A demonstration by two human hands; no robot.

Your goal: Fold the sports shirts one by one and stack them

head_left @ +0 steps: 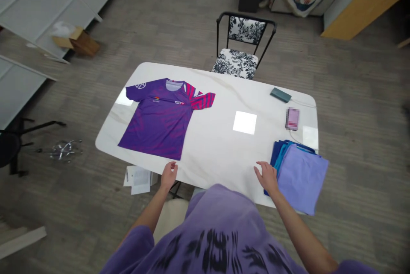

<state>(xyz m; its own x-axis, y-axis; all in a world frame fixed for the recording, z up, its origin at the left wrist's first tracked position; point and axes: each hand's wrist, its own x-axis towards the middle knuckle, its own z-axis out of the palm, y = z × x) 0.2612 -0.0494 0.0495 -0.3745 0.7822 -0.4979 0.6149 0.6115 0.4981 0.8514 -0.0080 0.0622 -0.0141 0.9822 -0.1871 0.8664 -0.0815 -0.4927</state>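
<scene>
A purple T-shirt [156,122] with a pink striped sleeve lies spread flat on the left half of the white table [221,154]. Just below its bottom hem, at the table's near edge, is my left hand [169,175], empty with its fingers loosely apart. My right hand [267,176] hovers by the near right part of the table, fingers spread and holding nothing. Close beside it sits a stack of folded clothes, with a lavender folded garment [303,178] on top and blue ones [278,154] showing underneath. The stack overhangs the table's near right corner.
A dark green case [281,94] and a pink phone [292,118] with a cable lie at the right end. Across the table stands a patterned chair [238,45]. Papers [140,179] show below the left edge, and a cardboard box [80,42] is on the floor.
</scene>
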